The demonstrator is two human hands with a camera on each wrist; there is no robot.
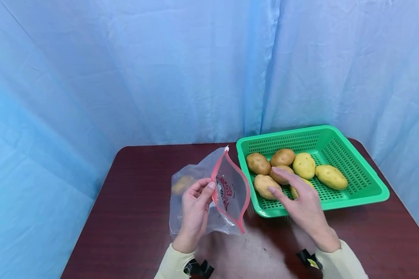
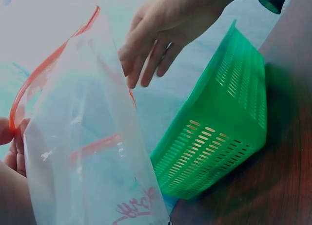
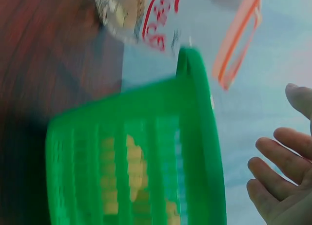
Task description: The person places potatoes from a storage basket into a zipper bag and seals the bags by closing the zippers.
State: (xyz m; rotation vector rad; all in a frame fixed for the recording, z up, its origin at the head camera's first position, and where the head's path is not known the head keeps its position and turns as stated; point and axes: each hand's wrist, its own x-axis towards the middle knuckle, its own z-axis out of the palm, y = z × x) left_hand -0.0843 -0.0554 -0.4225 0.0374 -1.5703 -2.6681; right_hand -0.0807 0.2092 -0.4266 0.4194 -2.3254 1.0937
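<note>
A clear plastic zip bag (image 1: 202, 170) with a pink-red rim stands on the table, its mouth spread toward the right. My left hand (image 1: 197, 201) pinches the near rim between thumb and fingers. Inside the bag's left side shows a potato (image 1: 183, 185), blurred by the plastic. My right hand (image 1: 302, 203) hovers over the near-left part of a green basket (image 1: 368, 193), fingers apart and holding nothing. Several potatoes lie in the basket, among them a tan potato (image 1: 265, 186) just beside my right fingertips. In the right wrist view the right hand (image 3: 287, 171) has its fingers spread.
The basket's near-left corner stands close to the bag's open rim. Dark reddish-brown table (image 1: 132, 217) lies under both. A blue curtain (image 1: 195, 77) hangs behind the table and along its sides. Black straps (image 1: 199, 268) sit at the wrists.
</note>
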